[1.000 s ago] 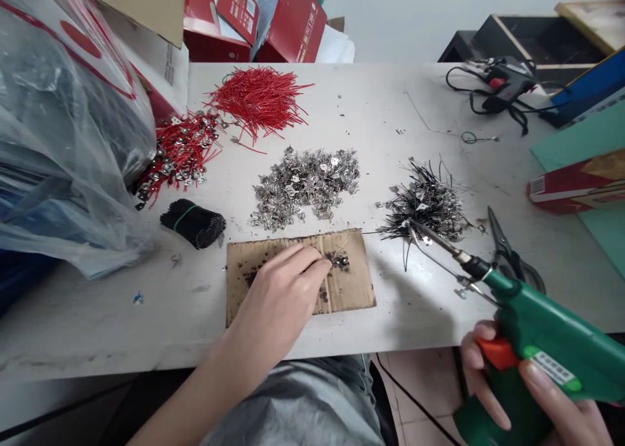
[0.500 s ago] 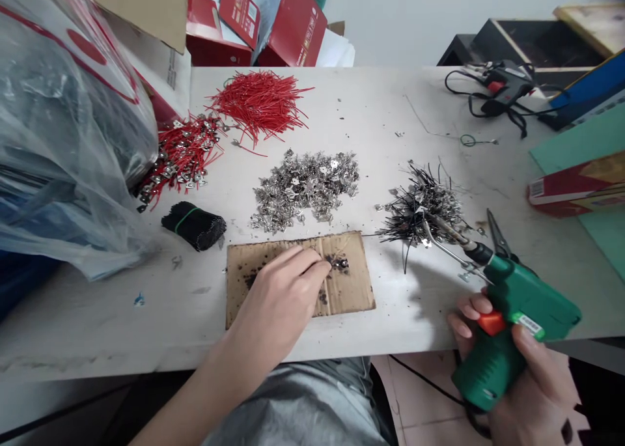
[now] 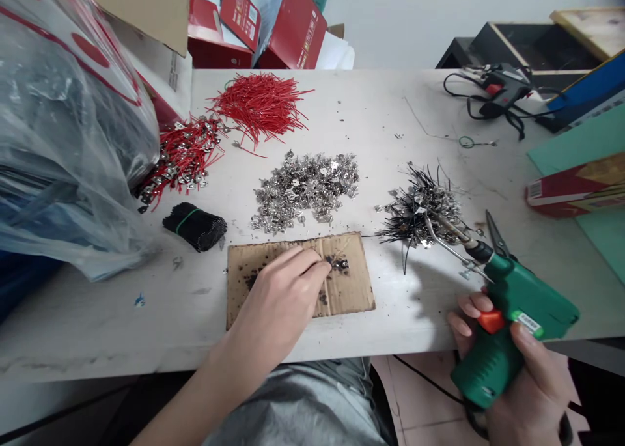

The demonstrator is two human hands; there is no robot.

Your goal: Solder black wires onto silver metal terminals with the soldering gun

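My left hand (image 3: 288,286) is closed in a pinch over a scorched piece of cardboard (image 3: 359,290). Just beyond its fingertips lies a small metal contact tab (image 3: 344,264); what the fingers pinch is hidden. My right hand (image 3: 522,361) is wrapped round the handle of a green soldering gun (image 3: 530,296), with fingers by its orange trigger. The gun's metal tip points up and left, over a pile of black wires with metal tabs (image 3: 415,202). Behind the cardboard is a heap of loose metal tabs (image 3: 307,189).
A banded bundle of black wires (image 3: 194,226) lies left of the cardboard. Red wires (image 3: 263,107) and red wires with tabs (image 3: 183,153) are farther back. A plastic bag (image 3: 73,140) stands at left. Pliers (image 3: 497,234) lie behind the gun, and a corded black tool (image 3: 505,91) sits back right.
Both hands stay almost in place. The soldering gun has shifted very slightly left; the rest of the scene moves only slightly with the camera.
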